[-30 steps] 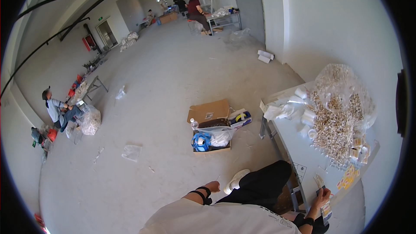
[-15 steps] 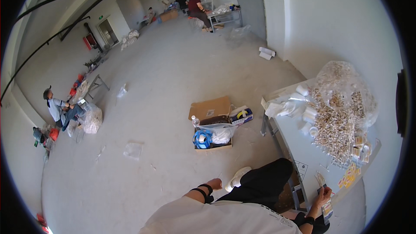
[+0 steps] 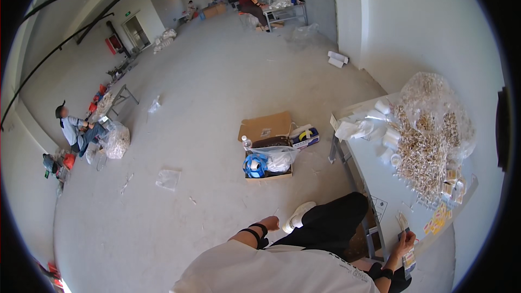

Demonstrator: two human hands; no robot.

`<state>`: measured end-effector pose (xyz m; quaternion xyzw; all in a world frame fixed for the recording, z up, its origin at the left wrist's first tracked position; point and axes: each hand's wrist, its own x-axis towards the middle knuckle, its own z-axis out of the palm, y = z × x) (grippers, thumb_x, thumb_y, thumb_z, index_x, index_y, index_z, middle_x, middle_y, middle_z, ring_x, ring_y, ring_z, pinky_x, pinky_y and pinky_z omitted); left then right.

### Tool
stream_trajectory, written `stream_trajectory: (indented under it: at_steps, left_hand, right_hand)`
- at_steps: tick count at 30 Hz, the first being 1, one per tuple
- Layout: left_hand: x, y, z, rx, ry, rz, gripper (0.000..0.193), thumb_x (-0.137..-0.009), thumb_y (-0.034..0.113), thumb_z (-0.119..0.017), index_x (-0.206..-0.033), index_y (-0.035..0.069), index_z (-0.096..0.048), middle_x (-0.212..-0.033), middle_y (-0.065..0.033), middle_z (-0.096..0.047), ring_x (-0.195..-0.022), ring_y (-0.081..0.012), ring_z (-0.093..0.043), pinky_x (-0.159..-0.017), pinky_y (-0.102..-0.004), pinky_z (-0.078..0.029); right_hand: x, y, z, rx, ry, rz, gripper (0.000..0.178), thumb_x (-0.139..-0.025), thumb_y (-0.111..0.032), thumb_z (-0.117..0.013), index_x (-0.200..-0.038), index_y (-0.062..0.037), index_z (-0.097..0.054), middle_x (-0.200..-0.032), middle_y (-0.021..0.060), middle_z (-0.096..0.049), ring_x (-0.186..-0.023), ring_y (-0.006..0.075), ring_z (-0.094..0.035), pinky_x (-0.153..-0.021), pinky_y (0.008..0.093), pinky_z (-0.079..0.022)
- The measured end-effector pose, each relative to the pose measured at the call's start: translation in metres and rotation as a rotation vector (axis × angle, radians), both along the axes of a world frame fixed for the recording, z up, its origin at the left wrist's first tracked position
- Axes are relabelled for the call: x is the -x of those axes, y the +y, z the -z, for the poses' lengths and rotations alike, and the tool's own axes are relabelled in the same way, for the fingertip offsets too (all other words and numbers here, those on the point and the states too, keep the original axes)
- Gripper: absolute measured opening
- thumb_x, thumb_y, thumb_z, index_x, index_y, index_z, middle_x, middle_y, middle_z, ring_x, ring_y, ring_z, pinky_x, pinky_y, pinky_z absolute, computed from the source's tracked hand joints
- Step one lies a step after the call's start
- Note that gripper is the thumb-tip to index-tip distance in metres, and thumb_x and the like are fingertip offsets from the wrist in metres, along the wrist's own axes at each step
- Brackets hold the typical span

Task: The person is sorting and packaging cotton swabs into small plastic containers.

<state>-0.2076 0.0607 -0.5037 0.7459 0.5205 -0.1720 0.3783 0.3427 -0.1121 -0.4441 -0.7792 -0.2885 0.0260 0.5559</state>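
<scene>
My right hand (image 3: pixel 402 244) is at the near edge of the table (image 3: pixel 355 154), fingers pinched together. Whatever it grips is too small to make out. Beside it lie a few thin sticks (image 3: pixel 402 220) and a small dark and pale packet (image 3: pixel 409 260). My left hand (image 3: pixel 269 222) hangs over the floor by my shoe, its fingers curled closed. A thin pale line shows near its fingertips, but I cannot tell whether it is held. Heaped on the table are many cotton swabs (image 3: pixel 420 157), partly in a clear plastic bag (image 3: pixel 434 92). Yellow-and-white labels (image 3: pixel 437 218) lie near my right hand.
White rolls or tubs (image 3: pixel 391 138) and a crumpled white bag (image 3: pixel 353 129) sit on the table's far side. On the floor stands an open cardboard box (image 3: pixel 266 127) with blue and white items. A flat plastic bag (image 3: pixel 168 179) lies left. A seated person (image 3: pixel 76 130) works far left.
The view has tilted slightly, shifting the room a little. My right hand stays at the table edge, and my left hand has barely moved.
</scene>
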Motion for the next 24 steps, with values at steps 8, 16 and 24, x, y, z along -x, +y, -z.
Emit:
stream_trajectory:
  at_steps: [8,16,24]
  left_hand:
    - [-0.001,0.002,0.002,-0.033,-0.013,0.028,0.023,-0.076,0.028,-0.068,-0.08,0.006,-0.069,-0.085,-0.0164,-0.067,-0.086,-0.0331,-0.064,-0.076,-0.041,-0.05]
    - [-0.007,0.007,-0.001,-0.007,-0.024,0.029,0.023,-0.075,0.028,-0.069,-0.081,0.006,-0.069,-0.085,-0.0164,-0.067,-0.086,-0.0333,-0.064,-0.075,-0.0415,-0.05]
    - [-0.01,0.009,-0.003,-0.045,-0.015,0.036,0.023,-0.075,0.028,-0.069,-0.08,0.006,-0.069,-0.084,-0.0171,-0.067,-0.084,-0.0341,-0.064,-0.074,-0.0407,-0.05]
  right_hand:
    - [0.007,0.001,-0.01,0.013,0.051,0.003,0.02,-0.082,-0.015,-0.064,-0.089,0.0007,-0.053,-0.076,0.0053,-0.054,-0.068,0.0142,-0.049,-0.064,0.0281,-0.043]
    - [0.002,0.0,-0.002,-0.011,0.024,0.003,0.019,-0.081,-0.014,-0.065,-0.091,-0.0008,-0.054,-0.074,0.0029,-0.051,-0.065,0.0114,-0.047,-0.058,0.0256,-0.04]
    - [0.002,0.0,0.0,-0.036,0.015,0.001,0.022,-0.081,-0.017,-0.065,-0.089,-0.0001,-0.054,-0.074,0.0061,-0.055,-0.068,0.0157,-0.05,-0.062,0.0294,-0.043]
